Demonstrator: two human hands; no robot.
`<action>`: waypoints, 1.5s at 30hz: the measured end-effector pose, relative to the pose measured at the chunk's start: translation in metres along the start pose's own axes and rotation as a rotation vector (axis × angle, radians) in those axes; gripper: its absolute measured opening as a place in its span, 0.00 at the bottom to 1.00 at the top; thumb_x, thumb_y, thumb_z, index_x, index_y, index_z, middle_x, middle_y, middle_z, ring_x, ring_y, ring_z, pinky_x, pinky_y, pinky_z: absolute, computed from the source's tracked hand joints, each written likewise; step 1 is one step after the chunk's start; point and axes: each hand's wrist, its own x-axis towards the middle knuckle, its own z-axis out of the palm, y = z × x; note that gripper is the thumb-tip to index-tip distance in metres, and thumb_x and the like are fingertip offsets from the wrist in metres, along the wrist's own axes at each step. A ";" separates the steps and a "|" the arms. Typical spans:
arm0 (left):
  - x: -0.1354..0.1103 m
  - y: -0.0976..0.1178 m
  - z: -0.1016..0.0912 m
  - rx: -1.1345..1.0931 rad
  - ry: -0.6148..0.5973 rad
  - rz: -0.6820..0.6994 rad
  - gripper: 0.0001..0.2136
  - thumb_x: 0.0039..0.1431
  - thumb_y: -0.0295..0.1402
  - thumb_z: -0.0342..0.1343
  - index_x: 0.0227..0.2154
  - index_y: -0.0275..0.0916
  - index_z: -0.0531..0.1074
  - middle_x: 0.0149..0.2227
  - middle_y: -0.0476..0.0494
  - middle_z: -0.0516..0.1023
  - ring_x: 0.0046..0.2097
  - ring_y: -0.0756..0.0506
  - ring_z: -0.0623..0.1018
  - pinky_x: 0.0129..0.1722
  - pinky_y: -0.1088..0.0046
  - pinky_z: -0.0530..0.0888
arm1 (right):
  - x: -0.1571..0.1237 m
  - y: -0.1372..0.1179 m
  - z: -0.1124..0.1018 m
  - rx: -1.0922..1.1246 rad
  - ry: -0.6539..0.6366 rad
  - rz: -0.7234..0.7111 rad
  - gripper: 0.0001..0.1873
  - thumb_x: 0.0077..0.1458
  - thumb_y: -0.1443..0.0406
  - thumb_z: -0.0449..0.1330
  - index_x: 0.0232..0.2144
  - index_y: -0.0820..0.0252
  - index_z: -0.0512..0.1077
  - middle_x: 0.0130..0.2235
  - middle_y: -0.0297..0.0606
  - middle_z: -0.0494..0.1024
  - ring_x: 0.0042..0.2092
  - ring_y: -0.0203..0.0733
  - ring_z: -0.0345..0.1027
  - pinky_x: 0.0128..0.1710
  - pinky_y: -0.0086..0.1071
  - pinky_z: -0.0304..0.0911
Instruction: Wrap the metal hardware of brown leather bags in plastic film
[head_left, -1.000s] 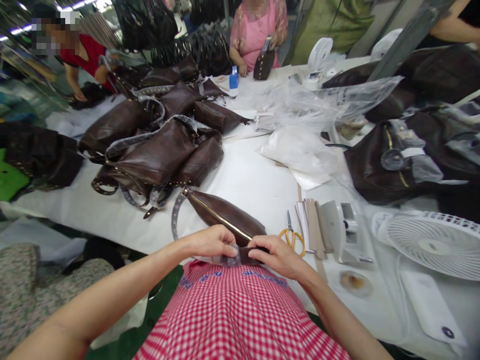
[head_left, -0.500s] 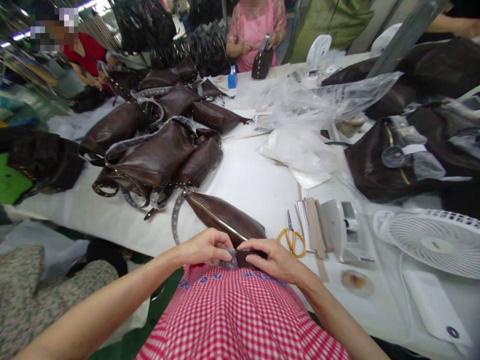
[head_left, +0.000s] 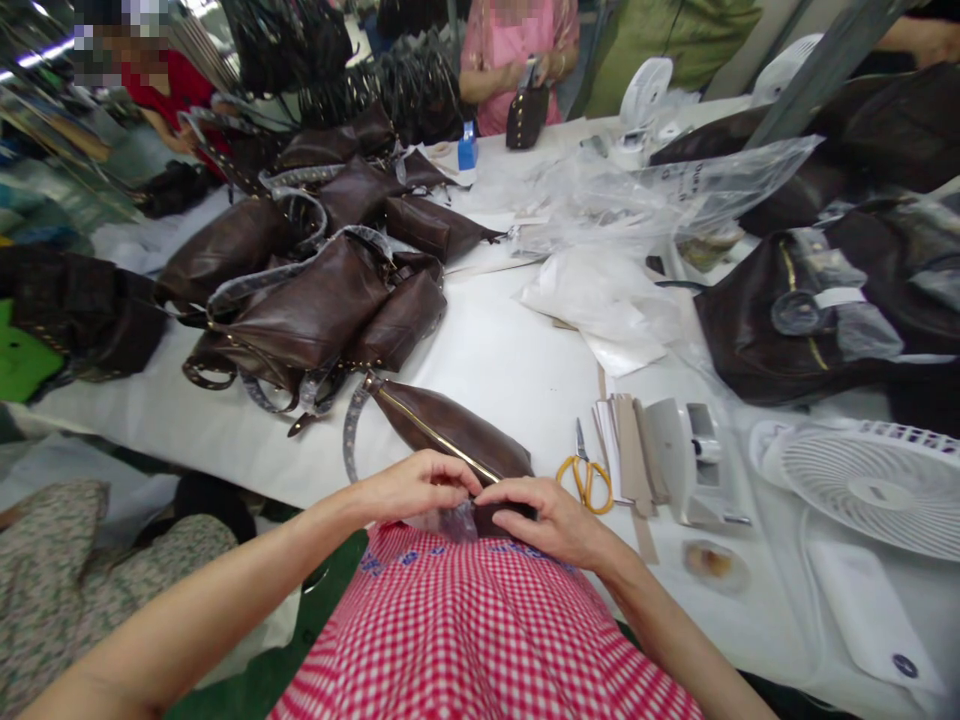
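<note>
A dark brown leather handbag (head_left: 457, 425) with a gold zipper lies at the table's near edge, against my checked apron. My left hand (head_left: 424, 487) is closed in a pinch at the bag's near end, beside a crumpled piece of clear plastic wrap (head_left: 459, 520). Whether the fingertips hold the plastic or the bag's edge is hidden. My right hand (head_left: 551, 515) grips the bag's near end, thumb and fingers on the leather. A plastic-wrapped studded strap (head_left: 352, 430) curves off the bag's left end. Yellow-handled scissors (head_left: 584, 480) lie right of the bag.
A heap of brown bags (head_left: 300, 310) covers the table's left. Plastic bags (head_left: 600, 290), paper strips (head_left: 634, 450), a tape dispenser (head_left: 686, 460) and a white fan (head_left: 874, 490) lie to the right. A co-worker in pink (head_left: 517, 60) handles a bag across the table.
My left hand has shifted slightly up and right, its fingertips now close to my right hand's. My right hand stays on the bag. The view has tilted slightly.
</note>
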 end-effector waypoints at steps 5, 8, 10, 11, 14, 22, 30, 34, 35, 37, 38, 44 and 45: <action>0.004 0.003 -0.011 0.099 -0.085 0.028 0.09 0.54 0.33 0.58 0.33 0.33 0.78 0.28 0.48 0.76 0.30 0.52 0.69 0.32 0.79 0.66 | 0.001 -0.004 -0.002 0.004 0.008 -0.015 0.12 0.57 0.69 0.57 0.43 0.57 0.77 0.41 0.36 0.82 0.41 0.38 0.75 0.44 0.30 0.67; 0.010 0.002 -0.017 0.070 -0.211 -0.016 0.09 0.53 0.33 0.59 0.34 0.33 0.79 0.22 0.52 0.70 0.23 0.55 0.63 0.22 0.81 0.59 | 0.001 -0.004 -0.002 0.007 -0.002 -0.031 0.11 0.57 0.69 0.57 0.42 0.58 0.77 0.40 0.36 0.82 0.40 0.37 0.75 0.43 0.29 0.66; 0.013 0.002 -0.019 0.046 -0.252 -0.035 0.08 0.51 0.32 0.60 0.33 0.33 0.79 0.19 0.54 0.66 0.20 0.55 0.59 0.20 0.81 0.55 | 0.000 -0.003 -0.002 -0.004 -0.004 -0.051 0.10 0.58 0.69 0.58 0.41 0.58 0.77 0.39 0.36 0.82 0.40 0.37 0.75 0.42 0.29 0.66; 0.013 0.002 -0.019 0.051 -0.255 -0.025 0.07 0.51 0.31 0.61 0.32 0.33 0.79 0.19 0.54 0.66 0.20 0.55 0.59 0.20 0.81 0.56 | 0.000 -0.002 -0.001 -0.014 -0.004 -0.061 0.10 0.58 0.69 0.58 0.41 0.58 0.77 0.39 0.36 0.82 0.39 0.36 0.75 0.42 0.29 0.65; 0.010 0.004 -0.014 0.144 -0.238 0.063 0.05 0.52 0.30 0.61 0.31 0.34 0.78 0.22 0.52 0.69 0.23 0.54 0.64 0.23 0.81 0.60 | -0.004 0.000 0.001 -0.057 -0.004 -0.105 0.09 0.60 0.68 0.57 0.41 0.57 0.76 0.37 0.36 0.82 0.38 0.36 0.74 0.42 0.30 0.63; -0.004 0.017 0.001 0.356 -0.195 0.370 0.04 0.56 0.22 0.58 0.28 0.35 0.74 0.30 0.49 0.73 0.34 0.51 0.72 0.37 0.79 0.68 | -0.012 0.000 0.005 -0.072 -0.004 -0.229 0.10 0.62 0.70 0.54 0.41 0.56 0.76 0.32 0.34 0.78 0.34 0.33 0.69 0.37 0.29 0.59; -0.003 0.009 0.003 0.326 -0.222 0.372 0.06 0.54 0.19 0.59 0.27 0.35 0.73 0.29 0.49 0.70 0.34 0.50 0.71 0.36 0.78 0.68 | -0.015 0.008 0.007 -0.011 -0.037 -0.270 0.11 0.64 0.69 0.53 0.42 0.57 0.74 0.30 0.35 0.75 0.34 0.34 0.66 0.37 0.30 0.58; -0.002 0.009 0.007 0.375 -0.164 0.383 0.06 0.52 0.19 0.59 0.27 0.35 0.71 0.28 0.49 0.70 0.32 0.51 0.70 0.33 0.78 0.67 | -0.016 0.011 0.006 0.006 -0.045 -0.250 0.11 0.65 0.67 0.52 0.42 0.56 0.74 0.30 0.35 0.74 0.34 0.34 0.66 0.36 0.31 0.58; -0.002 0.009 0.007 0.392 -0.162 0.406 0.06 0.52 0.19 0.58 0.27 0.35 0.71 0.28 0.48 0.70 0.32 0.51 0.70 0.33 0.78 0.67 | -0.016 0.011 0.006 0.009 -0.042 -0.243 0.11 0.65 0.67 0.52 0.42 0.56 0.74 0.30 0.35 0.74 0.34 0.34 0.66 0.36 0.31 0.58; -0.001 0.010 0.008 0.416 -0.181 0.455 0.05 0.54 0.20 0.57 0.28 0.35 0.70 0.30 0.47 0.71 0.34 0.50 0.71 0.35 0.77 0.68 | -0.016 0.010 0.005 0.013 -0.033 -0.240 0.11 0.65 0.66 0.52 0.41 0.56 0.75 0.30 0.34 0.74 0.34 0.34 0.66 0.36 0.31 0.58; -0.001 0.011 0.008 0.428 -0.195 0.474 0.05 0.56 0.20 0.56 0.28 0.36 0.70 0.30 0.46 0.72 0.35 0.49 0.72 0.36 0.77 0.69 | -0.016 0.010 0.004 0.015 -0.031 -0.242 0.11 0.65 0.66 0.52 0.41 0.56 0.75 0.30 0.35 0.75 0.34 0.34 0.67 0.36 0.30 0.59; 0.000 0.022 0.008 0.595 -0.248 0.522 0.06 0.58 0.20 0.52 0.30 0.37 0.69 0.34 0.44 0.74 0.36 0.49 0.73 0.37 0.76 0.71 | -0.015 0.009 0.002 0.027 -0.054 -0.235 0.11 0.66 0.66 0.51 0.41 0.56 0.74 0.34 0.36 0.78 0.36 0.34 0.69 0.38 0.30 0.60; 0.000 0.024 0.008 0.631 -0.261 0.529 0.07 0.58 0.20 0.51 0.31 0.37 0.69 0.35 0.44 0.74 0.37 0.49 0.73 0.37 0.76 0.71 | -0.015 0.009 0.001 0.031 -0.056 -0.222 0.11 0.65 0.66 0.52 0.41 0.56 0.74 0.35 0.36 0.79 0.36 0.34 0.70 0.38 0.30 0.61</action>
